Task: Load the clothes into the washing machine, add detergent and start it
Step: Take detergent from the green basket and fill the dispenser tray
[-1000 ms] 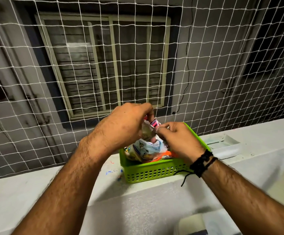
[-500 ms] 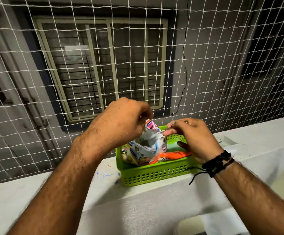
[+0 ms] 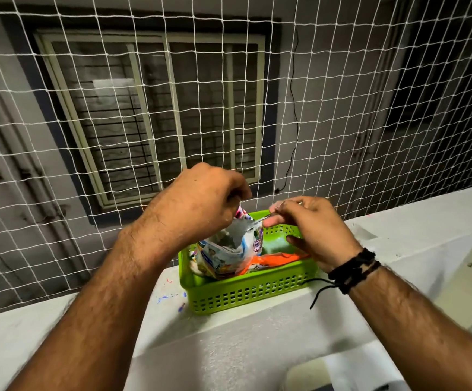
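Both hands, left hand (image 3: 201,204) and right hand (image 3: 311,227), pinching the crinkled printed plastic detergent pouch (image 3: 223,255) standing below in the green perforated plastic basket (image 3: 246,292), have spread its mouth wider (detergent now reachable, probably).

Detergent packet (image 3: 223,249): a soft plastic pouch, printed white and pale blue with multicoloured markings, standing roughly upright in the left part of a green perforated basket (image 3: 243,294). Its top is open, the silvery inner lining exposed; the two sides of the mouth are drawn apart (one edge pinched by the left hand (image 3: 201,204), the other by the right hand (image 3: 311,227)). An orange packet (image 3: 274,259) lies flat in the basket just beside it, touching its base.
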